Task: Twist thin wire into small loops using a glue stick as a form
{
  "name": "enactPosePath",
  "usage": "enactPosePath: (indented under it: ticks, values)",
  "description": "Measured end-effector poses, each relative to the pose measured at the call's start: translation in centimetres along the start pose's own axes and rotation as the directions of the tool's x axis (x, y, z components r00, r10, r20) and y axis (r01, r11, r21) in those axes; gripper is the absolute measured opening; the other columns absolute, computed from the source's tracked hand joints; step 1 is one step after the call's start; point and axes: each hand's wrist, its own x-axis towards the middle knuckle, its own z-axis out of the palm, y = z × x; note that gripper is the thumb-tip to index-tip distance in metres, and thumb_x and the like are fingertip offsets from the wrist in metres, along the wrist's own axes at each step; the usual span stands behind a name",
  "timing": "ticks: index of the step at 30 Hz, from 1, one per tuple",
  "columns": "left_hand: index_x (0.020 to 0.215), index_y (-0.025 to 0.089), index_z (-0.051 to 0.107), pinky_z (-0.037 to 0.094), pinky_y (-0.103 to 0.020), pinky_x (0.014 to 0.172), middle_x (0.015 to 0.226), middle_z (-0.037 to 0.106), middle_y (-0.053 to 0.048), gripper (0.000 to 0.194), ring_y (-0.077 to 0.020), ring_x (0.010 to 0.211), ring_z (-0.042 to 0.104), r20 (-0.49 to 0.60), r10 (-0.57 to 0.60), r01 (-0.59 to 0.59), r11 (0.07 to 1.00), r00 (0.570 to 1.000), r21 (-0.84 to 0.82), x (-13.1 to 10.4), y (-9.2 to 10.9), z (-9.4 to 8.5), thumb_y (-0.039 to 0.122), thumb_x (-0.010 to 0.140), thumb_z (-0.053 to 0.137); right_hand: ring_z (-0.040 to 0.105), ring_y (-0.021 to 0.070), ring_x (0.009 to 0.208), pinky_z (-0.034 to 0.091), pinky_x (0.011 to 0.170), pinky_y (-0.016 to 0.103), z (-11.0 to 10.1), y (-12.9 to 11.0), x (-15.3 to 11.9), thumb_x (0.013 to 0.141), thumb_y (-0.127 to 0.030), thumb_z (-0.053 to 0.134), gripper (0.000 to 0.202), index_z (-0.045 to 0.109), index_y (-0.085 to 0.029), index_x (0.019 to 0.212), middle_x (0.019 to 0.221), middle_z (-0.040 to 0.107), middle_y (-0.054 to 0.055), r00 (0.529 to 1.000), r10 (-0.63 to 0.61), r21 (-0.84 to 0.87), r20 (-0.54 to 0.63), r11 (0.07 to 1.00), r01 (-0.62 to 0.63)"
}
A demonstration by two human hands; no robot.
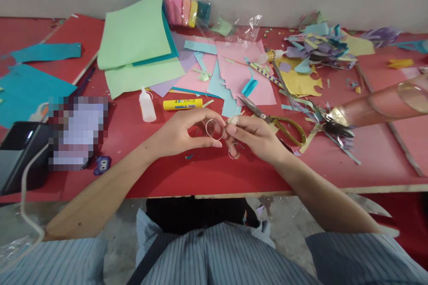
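Observation:
A thin pale wire, bent into a round loop [206,129], is between my two hands above the front part of the red table. My left hand [180,131] curves around the loop, its index fingertip at the upper right of the loop and its thumb at the lower edge. The fingers of my right hand [252,136] are pinched together where the loop closes. Below them hangs a smaller open curl of wire [229,153]. Something whitish shows at my right fingertips, too small to name. Scissors [289,129] with yellow handles lie just beyond my right hand.
A yellow glue stick [182,104] and a white glue bottle [147,106] are beyond my left hand. Coloured paper sheets [133,31] and shredded strips [317,46] cover the back. A blurred phone [78,131] sits left; a clear pink tube [384,102] lies right.

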Motion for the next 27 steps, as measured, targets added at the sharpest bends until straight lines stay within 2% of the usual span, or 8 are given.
enactPosePath:
  ticks: [5,8,11,17,21,27]
  values:
    - [0.111,0.019,0.067,0.058,-0.020,0.080,0.095,0.069,-0.001,0.030,-0.0104,0.089,0.069,0.078,-0.061,0.080,0.962,0.995,-0.261,0.1,-0.1,0.2,0.022,0.085,0.080,0.064,0.0094,0.048,0.055,0.049,0.020,0.1,0.3,0.2,0.095,-0.037,0.068,0.027,0.065,-0.015,0.080,0.060,0.066,-0.002,1.000,-0.018,0.107,0.002,0.994,0.018]
    - [0.109,0.017,0.065,0.061,-0.020,0.073,0.091,0.070,-0.001,0.031,-0.0109,0.084,0.070,0.107,-0.157,0.187,0.898,0.982,-0.398,0.2,-0.1,0.4,0.020,0.083,0.081,0.063,0.0089,0.047,0.055,0.046,0.020,0.2,0.4,0.3,0.091,-0.040,0.072,0.030,0.065,-0.015,0.076,0.059,0.064,-0.003,0.999,-0.011,0.132,-0.049,0.991,0.017]
    - [0.107,0.015,0.064,0.063,-0.021,0.066,0.089,0.071,-0.002,0.032,-0.0125,0.080,0.072,0.146,-0.192,0.240,0.839,0.970,-0.488,0.3,-0.2,0.5,0.017,0.081,0.082,0.063,0.0094,0.047,0.055,0.046,0.020,0.3,0.5,0.4,0.091,-0.040,0.072,0.031,0.065,-0.015,0.075,0.058,0.065,-0.002,0.999,0.005,0.140,-0.044,0.990,0.001]
    - [0.105,0.013,0.063,0.062,-0.019,0.067,0.085,0.073,-0.001,0.028,-0.0081,0.071,0.071,0.191,-0.187,0.260,0.820,0.964,-0.510,0.4,-0.3,0.4,0.010,0.082,0.079,0.064,0.0101,0.047,0.054,0.048,0.020,0.3,0.7,0.2,0.095,-0.037,0.068,0.029,0.065,-0.015,0.076,0.057,0.067,-0.002,1.000,-0.016,0.165,0.004,0.986,0.015]
    - [0.104,0.014,0.066,0.060,-0.014,0.067,0.088,0.075,0.000,0.028,-0.0071,0.077,0.072,0.214,-0.180,0.264,0.835,0.960,-0.482,0.4,-0.2,-0.1,0.006,0.081,0.079,0.061,0.0090,0.044,0.051,0.047,0.020,0.5,0.2,0.3,0.091,-0.041,0.072,0.033,0.065,-0.015,0.073,0.057,0.067,-0.001,1.000,0.011,0.133,0.017,0.991,-0.013]
    - [0.102,0.016,0.069,0.057,-0.013,0.067,0.090,0.076,0.000,0.028,-0.0072,0.082,0.071,0.307,-0.150,0.285,0.839,0.940,-0.462,0.3,0.0,-0.7,0.006,0.078,0.081,0.062,0.0098,0.044,0.050,0.045,0.020,0.5,0.0,0.3,0.089,-0.039,0.074,0.029,0.069,-0.014,0.074,0.056,0.067,-0.001,0.991,0.061,0.162,0.122,0.983,-0.081]
